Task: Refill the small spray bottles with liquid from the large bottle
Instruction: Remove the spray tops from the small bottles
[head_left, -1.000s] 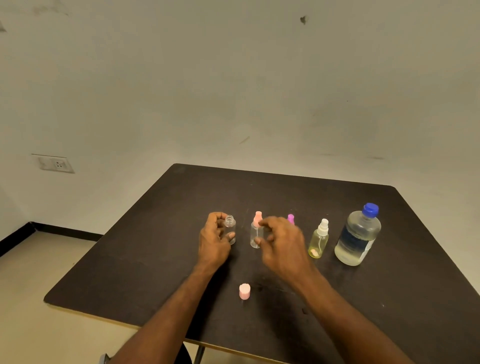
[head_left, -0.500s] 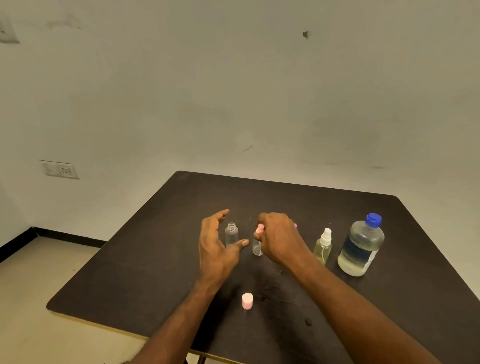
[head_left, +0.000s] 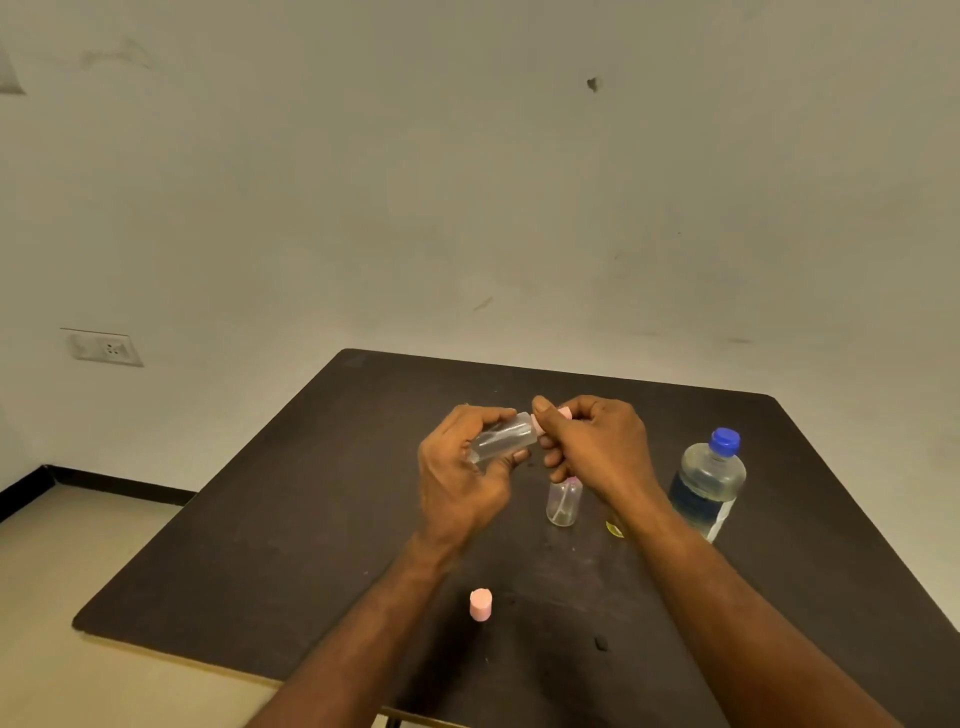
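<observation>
I hold a small clear spray bottle on its side above the dark table. My left hand wraps its body. My right hand pinches its pink spray top. Below my right hand a second small clear bottle stands on the table, its top hidden by my fingers. Only a sliver of a yellowish bottle shows beside my right forearm. The large bottle with a blue cap stands upright at the right, partly full of clear liquid.
A loose pink cap stands on the table between my forearms, near the front edge. A wall socket sits on the wall at the left. The table's left edge drops to a pale floor.
The pink-topped bottle has left the table and now lies sideways between both hands. My left hand, open beside the uncapped bottle before, has closed on its body. The uncapped bottle is no longer visible.
</observation>
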